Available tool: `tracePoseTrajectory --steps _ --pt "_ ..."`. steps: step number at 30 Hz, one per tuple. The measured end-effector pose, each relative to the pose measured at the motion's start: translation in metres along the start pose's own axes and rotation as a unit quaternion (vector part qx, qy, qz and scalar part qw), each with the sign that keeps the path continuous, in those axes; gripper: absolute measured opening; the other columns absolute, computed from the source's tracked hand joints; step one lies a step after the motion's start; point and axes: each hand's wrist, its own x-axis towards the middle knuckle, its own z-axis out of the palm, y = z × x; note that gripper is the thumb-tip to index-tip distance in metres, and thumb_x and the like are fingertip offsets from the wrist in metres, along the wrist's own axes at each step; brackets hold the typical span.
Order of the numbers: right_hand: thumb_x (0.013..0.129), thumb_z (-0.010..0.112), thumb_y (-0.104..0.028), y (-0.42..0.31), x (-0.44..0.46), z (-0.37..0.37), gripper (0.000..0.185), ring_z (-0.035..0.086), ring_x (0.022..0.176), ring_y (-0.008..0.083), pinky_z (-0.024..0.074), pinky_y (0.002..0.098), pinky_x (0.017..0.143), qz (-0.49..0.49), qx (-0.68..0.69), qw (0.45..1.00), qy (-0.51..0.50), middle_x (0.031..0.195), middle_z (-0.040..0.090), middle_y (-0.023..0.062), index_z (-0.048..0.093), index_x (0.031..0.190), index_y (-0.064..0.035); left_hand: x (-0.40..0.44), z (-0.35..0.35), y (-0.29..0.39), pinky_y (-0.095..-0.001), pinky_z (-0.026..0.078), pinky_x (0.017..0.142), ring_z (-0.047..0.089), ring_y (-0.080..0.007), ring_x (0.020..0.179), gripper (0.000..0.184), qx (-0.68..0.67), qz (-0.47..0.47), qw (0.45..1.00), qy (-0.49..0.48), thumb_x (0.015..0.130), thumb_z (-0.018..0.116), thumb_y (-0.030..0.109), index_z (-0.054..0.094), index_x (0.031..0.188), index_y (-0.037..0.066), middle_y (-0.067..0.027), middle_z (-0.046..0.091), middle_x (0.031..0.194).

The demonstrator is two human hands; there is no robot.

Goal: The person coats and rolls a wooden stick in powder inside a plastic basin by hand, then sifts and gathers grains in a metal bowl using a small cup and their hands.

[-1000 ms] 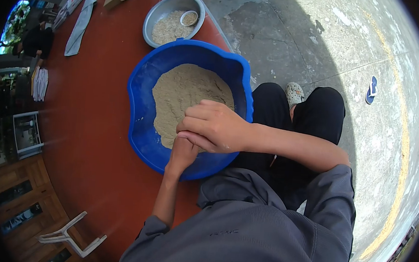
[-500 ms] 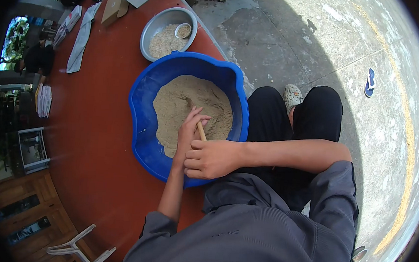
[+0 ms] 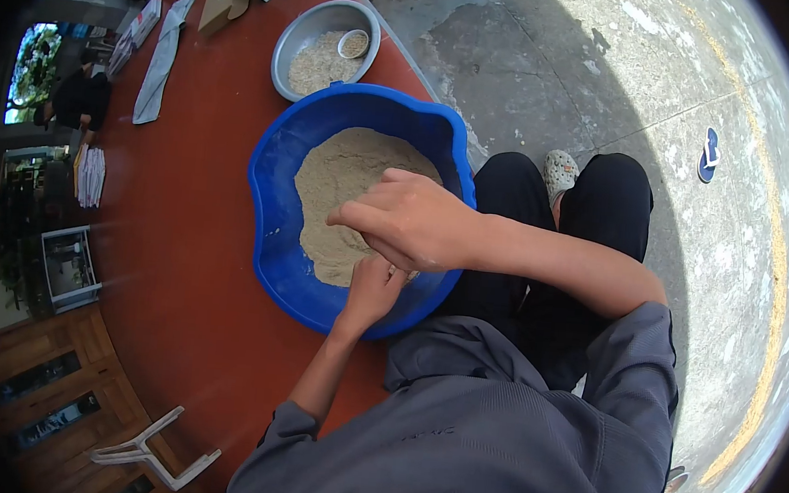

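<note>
A blue plastic tub (image 3: 269,246) holds a bed of pale tan powder (image 3: 330,181). My right hand (image 3: 410,220) is over the tub, its fingers curled closed and its knuckles toward the far left. Just below it, my left hand (image 3: 374,293) is closed too, near the tub's near side, partly covered by the right hand. Whatever either hand grips is hidden; the light wooden stick seen earlier does not show clearly now.
Beyond the tub sits a grey metal basin (image 3: 285,48) of pale flakes with a small cup (image 3: 353,44) inside. On the red floor (image 3: 195,184) lie a cardboard box (image 3: 224,3) and a grey cloth (image 3: 158,70). Other people sit at far left. A flip-flop (image 3: 708,155) lies on the concrete.
My right hand has risen and moved away from me over the powder. My left hand has drawn back slightly and gone from outstretched fingers to closed. The stick has passed out of sight.
</note>
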Motion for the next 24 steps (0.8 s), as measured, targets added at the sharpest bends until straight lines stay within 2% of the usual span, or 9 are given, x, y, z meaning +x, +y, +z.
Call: tracePoseTrajectory --steps 2,4,8,9,11,15,18,21,24 --pt "0.102 0.064 -0.019 0.015 0.000 -0.012 0.026 0.074 0.081 0.0395 0.0559 0.0518 0.070 0.140 -0.067 0.986 -0.062 0.082 0.071 0.0160 0.068 0.120 -0.0016 -0.004 -0.014 -0.009 -0.0542 0.052 0.073 0.073 -0.0450 0.090 0.023 0.002 -0.024 0.999 0.021 0.108 0.069 0.024 0.071 0.107 0.002 -0.0205 0.076 0.096" --pt "0.104 0.064 -0.021 0.022 -0.010 -0.011 0.024 0.074 0.077 0.0431 0.0570 0.0544 0.069 0.153 -0.074 0.976 -0.139 0.077 0.070 0.0181 0.067 0.115 -0.0002 0.004 -0.022 -0.013 -0.0550 0.052 0.072 0.071 -0.0481 0.087 0.023 -0.001 -0.031 0.999 0.033 0.109 0.068 0.026 0.071 0.108 0.003 -0.0220 0.074 0.090" --pt "0.104 0.065 -0.025 0.009 -0.031 0.013 0.024 0.074 0.071 0.0426 0.0578 0.0550 0.066 0.091 -0.067 0.975 -0.193 0.066 0.067 0.0185 0.068 0.104 -0.0011 0.019 -0.032 -0.045 -0.0505 0.059 0.092 0.074 -0.0439 0.114 0.018 0.052 -0.049 0.992 0.099 0.106 0.071 0.015 0.074 0.120 0.004 -0.0218 0.078 0.118" --pt "0.104 0.066 -0.026 0.005 -0.035 0.022 0.024 0.074 0.072 0.0419 0.0580 0.0546 0.066 0.066 -0.074 0.968 -0.230 0.068 0.068 0.0182 0.069 0.102 -0.0017 0.025 -0.033 -0.055 -0.0481 0.056 0.109 0.066 -0.0421 0.136 0.021 0.064 -0.011 0.992 0.106 0.104 0.071 0.010 0.076 0.124 0.006 -0.0233 0.072 0.141" --pt "0.104 0.067 -0.027 -0.002 -0.044 0.038 0.025 0.075 0.073 0.0404 0.0584 0.0536 0.066 0.019 -0.088 0.949 -0.301 0.072 0.070 0.0176 0.069 0.100 -0.0030 0.041 -0.031 -0.052 -0.0483 0.052 0.115 0.058 -0.0431 0.145 0.021 0.082 0.013 0.984 0.155 0.105 0.070 0.010 0.077 0.124 0.005 -0.0244 0.067 0.149" --pt "0.104 0.069 -0.033 -0.008 -0.058 0.058 0.030 0.076 0.074 0.0375 0.0587 0.0517 0.065 -0.096 -0.010 0.959 -0.266 0.080 0.073 0.0131 0.069 0.100 -0.0036 0.062 -0.015 -0.006 -0.0482 0.048 0.120 0.050 -0.0458 0.153 0.021 0.033 0.083 0.983 0.158 0.106 0.069 0.010 0.079 0.123 0.005 -0.0257 0.062 0.156" --pt "0.104 0.069 -0.034 -0.020 -0.052 0.051 0.031 0.076 0.074 0.0367 0.0582 0.0518 0.064 -0.149 0.016 0.960 -0.238 0.081 0.073 0.0127 0.069 0.099 -0.0030 0.056 0.008 0.028 -0.0470 0.045 0.123 0.052 -0.0408 0.154 0.022 -0.095 0.112 0.988 0.052 0.108 0.068 0.011 0.077 0.125 0.001 -0.0265 0.061 0.158" --pt "0.105 0.069 -0.035 -0.028 -0.045 0.041 0.032 0.075 0.074 0.0373 0.0568 0.0506 0.064 -0.158 0.026 0.964 -0.214 0.081 0.072 0.0130 0.068 0.095 -0.0041 0.040 0.014 0.028 -0.0470 0.046 0.123 0.055 -0.0405 0.151 0.031 -0.133 0.085 0.987 0.033 0.107 0.070 0.015 0.073 0.135 0.004 -0.0245 0.064 0.154" --pt "0.106 0.068 -0.034 -0.028 -0.035 0.042 0.031 0.074 0.074 0.0379 0.0563 0.0503 0.065 -0.130 0.069 0.983 -0.107 0.080 0.071 0.0141 0.068 0.094 -0.0052 -0.017 -0.002 0.017 -0.0482 0.052 0.113 0.063 -0.0420 0.141 0.030 -0.179 0.011 0.984 0.022 0.105 0.072 0.019 0.074 0.130 0.003 -0.0222 0.070 0.144"
